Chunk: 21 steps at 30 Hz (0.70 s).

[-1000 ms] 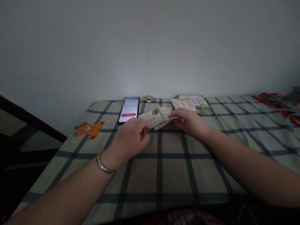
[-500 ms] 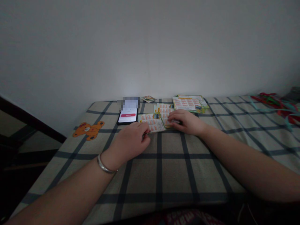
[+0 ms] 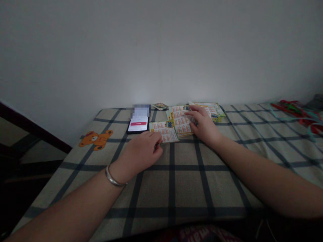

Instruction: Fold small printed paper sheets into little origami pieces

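Observation:
My left hand [image 3: 141, 148] rests at the lower left of a small printed leaflet [image 3: 165, 132], its fingers curled in at the leaflet's edge; the fingertips are partly hidden. Beside that leaflet, to the right, lies a stack of similar leaflets [image 3: 182, 121] with orange and white print. Over the stack's right side is my right hand [image 3: 203, 125], with thumb and fingers apart and fingertips at the top sheet's right edge. Behind the right hand, more leaflets [image 3: 218, 109] lie by the wall, partly covered by its fingers.
A phone [image 3: 138, 122] with a lit screen lies left of the leaflets. A small printed packet [image 3: 160, 106] sits against the wall. A bear picture [image 3: 96, 139] marks the checked cloth [image 3: 186, 188]. Red and green ribbons [image 3: 292, 107] lie at the far right.
My right hand has moved back toward the wall and its fingers have spread. The top sheet under it now reaches farther back. My left hand has stayed nearly still.

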Tool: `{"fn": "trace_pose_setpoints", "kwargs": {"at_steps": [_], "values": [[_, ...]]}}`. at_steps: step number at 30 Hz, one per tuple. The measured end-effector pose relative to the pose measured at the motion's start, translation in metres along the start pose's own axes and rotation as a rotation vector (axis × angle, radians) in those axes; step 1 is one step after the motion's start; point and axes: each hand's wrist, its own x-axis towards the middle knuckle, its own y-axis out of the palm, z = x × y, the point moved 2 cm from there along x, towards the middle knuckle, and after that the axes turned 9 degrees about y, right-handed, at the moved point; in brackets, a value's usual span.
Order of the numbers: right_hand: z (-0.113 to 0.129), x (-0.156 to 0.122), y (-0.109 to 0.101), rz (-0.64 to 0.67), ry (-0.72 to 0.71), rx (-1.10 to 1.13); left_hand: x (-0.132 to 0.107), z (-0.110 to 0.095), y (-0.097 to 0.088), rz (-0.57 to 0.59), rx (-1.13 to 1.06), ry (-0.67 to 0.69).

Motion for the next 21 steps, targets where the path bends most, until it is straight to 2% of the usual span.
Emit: {"fn": "trace_pose_setpoints", "kwargs": {"at_steps": [3,5,10,13,21], "values": [[-0.002,-0.001,-0.001,-0.004,0.116,0.036,0.0,0.0,0.0,0.001,0.0,0.004],[-0.003,0.0,-0.002,-0.012,0.13,0.053,0.0,0.0,0.001,-0.006,-0.002,0.011],[0.001,0.003,-0.003,-0.012,-0.053,0.052,0.001,0.0,0.001,-0.017,0.001,0.02],[0.0,0.004,-0.002,0.017,-0.069,0.022,0.0,0.0,0.001,-0.021,0.004,0.02],[-0.029,0.012,-0.016,-0.12,0.169,-0.02,0.0,0.001,0.002,-0.033,-0.009,0.041]]}}
